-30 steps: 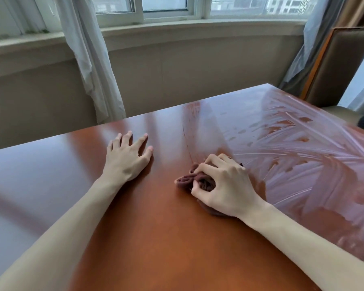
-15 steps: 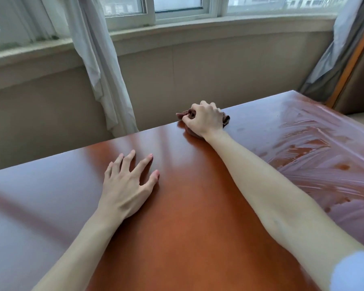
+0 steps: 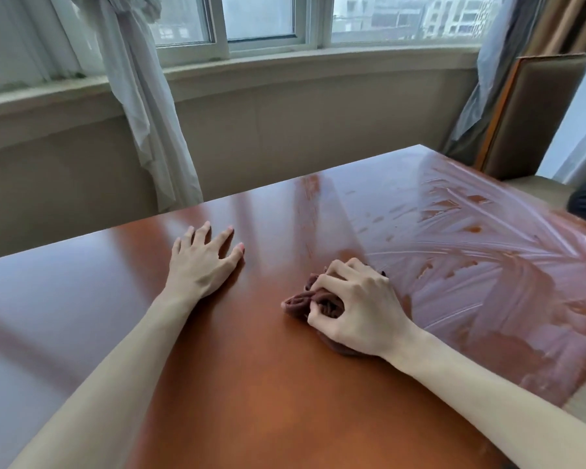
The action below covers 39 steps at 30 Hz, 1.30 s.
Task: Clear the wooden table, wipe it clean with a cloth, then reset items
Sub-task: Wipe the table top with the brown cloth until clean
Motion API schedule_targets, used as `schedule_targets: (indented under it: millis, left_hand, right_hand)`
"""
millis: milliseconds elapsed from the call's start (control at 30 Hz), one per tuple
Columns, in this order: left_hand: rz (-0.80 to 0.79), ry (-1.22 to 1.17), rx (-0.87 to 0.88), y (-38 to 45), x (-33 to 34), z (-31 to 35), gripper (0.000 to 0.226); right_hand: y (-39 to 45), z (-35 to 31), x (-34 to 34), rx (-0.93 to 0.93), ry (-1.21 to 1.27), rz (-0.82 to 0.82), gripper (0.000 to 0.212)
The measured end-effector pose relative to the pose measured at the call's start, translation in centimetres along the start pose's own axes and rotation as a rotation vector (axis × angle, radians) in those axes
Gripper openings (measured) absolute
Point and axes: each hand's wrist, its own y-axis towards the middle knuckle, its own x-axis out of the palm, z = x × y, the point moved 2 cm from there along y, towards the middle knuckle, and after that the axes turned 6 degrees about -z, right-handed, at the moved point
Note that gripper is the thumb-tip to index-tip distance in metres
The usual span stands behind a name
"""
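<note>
on the table: reddish wooden table (image 3: 251, 384), wet smears on its right side
right hand (image 3: 359, 306): fingers curled round a bunched maroon cloth (image 3: 298, 304), pressing it down
left hand (image 3: 200, 262): flat, fingers spread, holding nothing

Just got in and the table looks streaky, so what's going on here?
A person is wiping the wooden table. Their right hand grips a bunched dark red cloth pressed to the top, while the left hand rests flat, fingers spread. Wet streaks cover the right side; the left part looks unstreaked.
</note>
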Motion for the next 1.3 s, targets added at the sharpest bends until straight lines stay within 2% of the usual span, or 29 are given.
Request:
schedule_targets:
  millis: [133, 300, 433, 567, 733, 833, 933, 1067, 1233, 1300]
  left_hand:
    - [0.020, -0.013, 0.010, 0.3, 0.3, -0.3, 0.060]
    - [0.042, 0.007, -0.006, 0.8, 0.7, -0.7, 0.072]
    - [0.053, 0.004, -0.013, 0.7, 0.5, -0.5, 0.074]
    - [0.033, 0.016, -0.022, 0.5, 0.3, -0.2, 0.076]
    - [-0.036, 0.020, -0.019, 0.3, -0.1, 0.1, 0.081]
    - [-0.082, 0.064, -0.015, 0.5, -1.0, 0.9, 0.068]
    - [-0.046, 0.063, 0.049, 0.3, -1.3, 2.8, 0.062]
    - [-0.029, 0.018, 0.067, -0.1, 0.3, 4.0, 0.063]
    - [0.016, 0.016, 0.046, 0.4, 1.2, 3.4, 0.077]
    - [0.025, 0.024, 0.039, 0.5, 1.5, 3.3, 0.076]
  right_hand:
    - [9.8, 3.4, 3.6, 0.120, -0.039, -0.049, 0.032]
    - [24.9, 8.9, 9.0, 0.238, -0.034, -0.061, 0.029]
    - [31.0, 11.1, 10.7, 0.338, -0.068, -0.065, 0.035]
    - [27.9, 9.6, 9.6, 0.350, -0.041, -0.068, 0.034]
    - [15.1, 4.9, 5.3, 0.218, 0.003, -0.100, 0.031]
    - [6.7, 1.7, 2.7, 0.133, 0.010, -0.050, 0.028]
    - [2.3, 0.2, 1.4, 0.038, 0.001, -0.033, 0.024]
    - [6.6, 1.6, 2.4, 0.069, -0.020, -0.050, 0.031]
    - [19.8, 6.6, 7.1, 0.190, -0.046, -0.082, 0.031]
    - [24.8, 8.4, 8.7, 0.227, -0.064, -0.078, 0.032]
